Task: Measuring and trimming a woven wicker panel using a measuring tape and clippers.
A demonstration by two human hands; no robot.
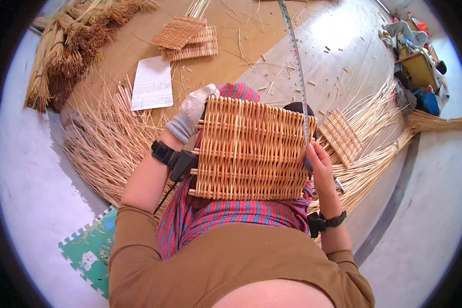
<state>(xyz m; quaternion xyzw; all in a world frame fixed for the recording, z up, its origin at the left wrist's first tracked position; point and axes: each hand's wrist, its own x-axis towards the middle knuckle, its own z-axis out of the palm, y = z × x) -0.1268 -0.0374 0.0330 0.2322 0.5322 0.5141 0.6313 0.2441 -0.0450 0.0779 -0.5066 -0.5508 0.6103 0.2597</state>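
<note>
Panel point(256, 149) over my lap point(236, 213), left grip point(191, 110) closed on its far-left corner, right grip point(319, 161) pinching the tape point(296, 56) at its right edge; tape should lie straight, slack-free and parallel to that edge.

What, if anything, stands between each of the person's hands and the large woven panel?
At the left hand, only its pale glove, at the upper left corner of the woven panel. At the right hand, a measuring tape runs along the panel's right edge; whether skin touches the weave is unclear.
</note>
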